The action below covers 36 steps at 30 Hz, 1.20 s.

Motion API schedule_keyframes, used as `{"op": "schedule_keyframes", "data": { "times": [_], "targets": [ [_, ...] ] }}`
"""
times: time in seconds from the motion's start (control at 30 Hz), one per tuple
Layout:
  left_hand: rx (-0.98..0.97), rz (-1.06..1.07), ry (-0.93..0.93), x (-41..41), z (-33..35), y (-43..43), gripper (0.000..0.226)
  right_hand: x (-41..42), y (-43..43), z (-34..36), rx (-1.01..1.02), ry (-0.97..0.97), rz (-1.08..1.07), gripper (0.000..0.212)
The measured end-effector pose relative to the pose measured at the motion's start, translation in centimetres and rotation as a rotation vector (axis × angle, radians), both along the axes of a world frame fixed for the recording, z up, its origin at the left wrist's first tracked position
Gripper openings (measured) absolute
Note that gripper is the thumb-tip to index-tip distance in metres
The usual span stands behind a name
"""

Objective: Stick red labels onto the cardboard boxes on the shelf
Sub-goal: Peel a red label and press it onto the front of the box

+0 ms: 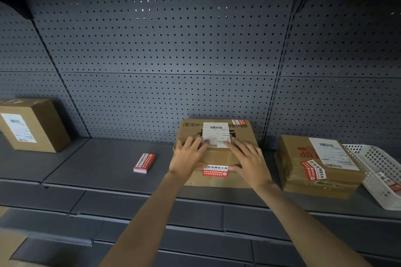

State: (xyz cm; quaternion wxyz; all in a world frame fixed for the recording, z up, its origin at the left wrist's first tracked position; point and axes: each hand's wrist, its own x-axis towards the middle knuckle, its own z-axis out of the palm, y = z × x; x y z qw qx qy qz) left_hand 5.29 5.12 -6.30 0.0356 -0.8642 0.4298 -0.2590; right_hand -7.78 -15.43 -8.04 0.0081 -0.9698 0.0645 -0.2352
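Observation:
A flat cardboard box (243, 136) lies in the middle of the dark shelf (104, 158). It carries a white shipping slip on top and a red label (216, 171) over its front edge. My left hand (187, 155) rests flat on the box's top left, fingers straight. My right hand (249, 161) lies flat on the top right, its thumb by the red label. A stack of red labels (144, 163) sits on the shelf to the left of the box. A second box (314, 165) at the right bears a red label, and a third box (32, 124) stands at the far left.
A white plastic basket (382, 171) holding red-and-white labels stands at the far right, touching the right box. A grey pegboard wall (162, 50) backs the shelf. Lower shelf edges run below my arms.

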Motion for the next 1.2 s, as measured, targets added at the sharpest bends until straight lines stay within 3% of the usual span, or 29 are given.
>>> {"op": "schedule_keyframes", "data": {
  "times": [0.17, 0.4, 0.57, 0.73, 0.97, 1.2],
  "targets": [
    [-0.013, -0.079, 0.123, 0.1, 0.1, 0.4, 0.086, -0.2, 1.1, 0.2, -0.003, 0.041, -0.064, 0.107],
    [-0.129, 0.028, 0.113, -1.2, -1.2, -1.0, 0.09, 0.9, 3.5, -0.2, -0.032, -0.031, -0.218, 0.087],
    [-0.044, 0.009, 0.119, -0.6, -1.0, -0.6, 0.099, 0.0, 0.8, -0.3, -0.117, 0.024, -0.074, 0.105],
    [-0.033, -0.097, 0.164, 0.3, -0.9, 0.6, 0.105, -0.4, 1.1, 0.4, -0.04, 0.068, -0.074, 0.113],
    [-0.092, 0.041, 0.056, -1.0, -1.2, -1.0, 0.086, 0.6, 4.1, -0.3, -0.047, -0.043, -0.239, 0.09],
    [-0.008, -0.134, 0.067, 1.1, -0.2, 0.2, 0.082, 0.2, 1.9, -0.2, -0.094, 0.053, -0.148, 0.108]
  ]
}}
